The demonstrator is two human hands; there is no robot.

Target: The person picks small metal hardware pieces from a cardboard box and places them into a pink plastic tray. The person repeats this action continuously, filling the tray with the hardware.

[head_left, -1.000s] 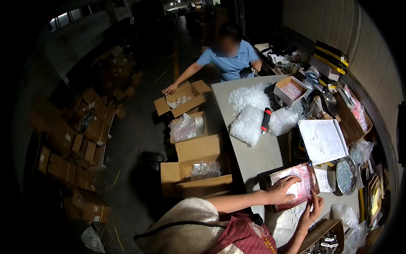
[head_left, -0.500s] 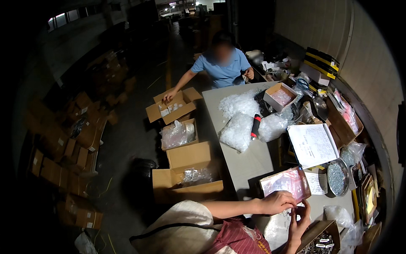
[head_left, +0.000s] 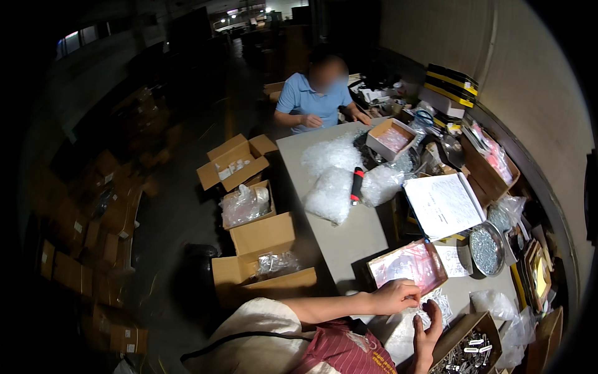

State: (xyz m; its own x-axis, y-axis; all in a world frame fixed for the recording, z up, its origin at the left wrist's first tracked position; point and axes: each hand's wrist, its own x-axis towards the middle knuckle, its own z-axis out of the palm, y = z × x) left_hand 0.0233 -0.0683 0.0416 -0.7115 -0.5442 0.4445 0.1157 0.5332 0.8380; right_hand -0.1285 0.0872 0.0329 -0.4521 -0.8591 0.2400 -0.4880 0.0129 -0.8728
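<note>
Box of bags point(head_left: 438, 282) beyond left fingers point(head_left: 408, 289) — grip unclear; right fingers point(head_left: 433, 313) parted — metal-parts box point(head_left: 457, 338) beside.

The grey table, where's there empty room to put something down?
There's a bare patch on the table between the left white bag and the pink plastic. It's crowded along the right, around the white papers, and beside the right hand.

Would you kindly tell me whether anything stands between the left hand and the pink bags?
Nothing visible blocks the left hand from the pink bags: the box is open on top, with only its near edge, partly hidden by that hand, between them.
</note>
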